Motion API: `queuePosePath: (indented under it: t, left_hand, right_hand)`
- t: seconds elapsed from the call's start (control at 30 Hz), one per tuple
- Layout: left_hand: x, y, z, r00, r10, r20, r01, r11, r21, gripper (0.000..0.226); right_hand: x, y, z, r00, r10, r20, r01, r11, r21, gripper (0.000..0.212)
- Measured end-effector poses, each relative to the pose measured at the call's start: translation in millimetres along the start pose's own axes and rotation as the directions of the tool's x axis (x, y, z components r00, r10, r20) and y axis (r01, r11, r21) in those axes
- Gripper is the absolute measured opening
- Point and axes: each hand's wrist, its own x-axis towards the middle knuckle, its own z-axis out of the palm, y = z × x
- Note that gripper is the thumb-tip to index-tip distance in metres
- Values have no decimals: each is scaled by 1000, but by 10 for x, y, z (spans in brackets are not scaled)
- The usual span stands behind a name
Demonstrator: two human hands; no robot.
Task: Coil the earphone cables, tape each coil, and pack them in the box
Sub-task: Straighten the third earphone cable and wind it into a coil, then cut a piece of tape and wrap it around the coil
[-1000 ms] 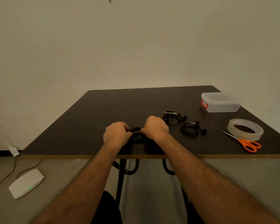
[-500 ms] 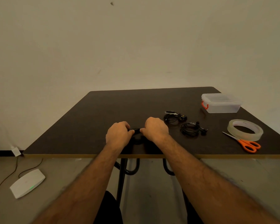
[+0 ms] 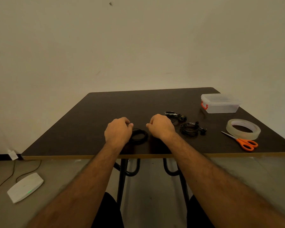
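Hands parted since before, left hand [image 3: 118, 131], right hand [image 3: 161, 126], black coil [image 3: 139, 136] between

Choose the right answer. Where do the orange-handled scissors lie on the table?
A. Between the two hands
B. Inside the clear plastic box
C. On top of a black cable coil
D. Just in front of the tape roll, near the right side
D. The scissors lie flat on the table at its right side, their blade tip right at the near rim of the tape roll, well apart from the closed box.
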Motion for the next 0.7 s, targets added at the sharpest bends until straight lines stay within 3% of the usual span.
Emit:
queuePosePath:
  t: [0.13,0.3,0.47,0.7]
  left_hand:
    - [-66,272,4,987,110,-121,-119,990,-70,24]
    - [-189,902,163,962,244,-123,-260,954,-148,21]
    - [-410,1659,456,938,344,-36,-341,906,-252,16]
    - [-536,2458,877,894,400,202,-319,884,-341,19]
  right_hand:
    - [-77,175,-208,999,-6,-45,6,1000,18,20]
    - [-224,666,-627,994,51,-96,-52,999,-6,12]
    - [-492,1373,-1103,967,158,-198,-176,981,-77,10]
    - [-847,2074,-1497,912,295,-283,-330,940,-84,12]
